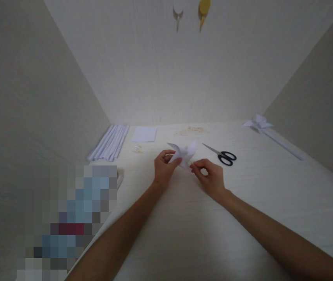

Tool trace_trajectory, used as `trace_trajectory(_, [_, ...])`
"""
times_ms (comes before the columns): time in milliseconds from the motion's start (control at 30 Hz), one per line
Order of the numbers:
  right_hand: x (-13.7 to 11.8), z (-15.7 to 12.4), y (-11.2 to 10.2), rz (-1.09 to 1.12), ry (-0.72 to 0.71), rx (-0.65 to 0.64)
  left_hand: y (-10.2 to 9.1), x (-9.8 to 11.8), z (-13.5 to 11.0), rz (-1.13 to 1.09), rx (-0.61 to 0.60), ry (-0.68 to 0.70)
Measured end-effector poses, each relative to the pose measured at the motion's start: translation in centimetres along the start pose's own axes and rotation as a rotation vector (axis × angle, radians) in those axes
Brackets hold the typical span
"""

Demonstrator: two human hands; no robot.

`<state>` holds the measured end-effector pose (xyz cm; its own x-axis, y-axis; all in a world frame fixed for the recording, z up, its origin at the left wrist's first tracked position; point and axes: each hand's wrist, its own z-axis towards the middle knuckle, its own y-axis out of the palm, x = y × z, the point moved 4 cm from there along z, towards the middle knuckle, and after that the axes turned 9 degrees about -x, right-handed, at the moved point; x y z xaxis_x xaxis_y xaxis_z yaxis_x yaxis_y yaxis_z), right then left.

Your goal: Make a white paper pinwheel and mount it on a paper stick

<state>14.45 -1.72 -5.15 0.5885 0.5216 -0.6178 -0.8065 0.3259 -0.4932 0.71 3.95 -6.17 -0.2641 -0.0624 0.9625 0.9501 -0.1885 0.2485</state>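
Holding a white paper pinwheel (186, 153) above the middle of the tabletop (172, 242)

The pinwheel, its curved blades spread out, is held between two bare hands. The left hand (164, 168) has a firm grip on its left side, with the thumb on the near face and the other fingers curled behind the paper. The right hand (210, 177) is at the near right edge, its grip narrow, thumb and forefinger pinched together; what lies between those fingertips is too small to make out. Both forearms reach in from the near side.

Just to the right of the pinwheel lies a pair of scissors (225, 156), black handles toward the right and near side, blades pointing left and away. Beyond the pinwheel, a scatter of small pale pieces (195, 129) lies near the far edge. To the far left is a square of white paper (144, 134), with a little cluster of pale bits (137, 148) on its near side. Farther left, a row of white paper tubes (109, 142) lies side by side.

At the far right, a second pinwheel (258, 123) sits at the far end of a white stick (285, 144), which slants toward the near right. On the far wall (143, 58) hang a gold hook (204, 7) and a whitish hook (178, 21). A pixelated patch (87, 210) hides whatever is at the near left.
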Motion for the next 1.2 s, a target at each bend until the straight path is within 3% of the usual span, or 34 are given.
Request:
trace_trajectory(233, [-0.2,0.3,0.4,-0.038,-0.010,-0.078,0.4,0.1,-0.1,0.080,-0.028,0.031])
trace_trajectory(567, [1.3,0.0,-0.7,0.317,0.167,0.119,0.2,0.0,0.0,0.079,-0.009,0.024])
trace_trajectory(867, [0.1,0.3,0.1,0.055,0.084,-0.054,0.4,0.0,-0.1,0.089,-0.019,0.029])
trace_trajectory(1200, [0.6,0.3,0.5,0.088,0.102,-0.105,0.5,0.1,-0.1,0.096,-0.028,0.035])
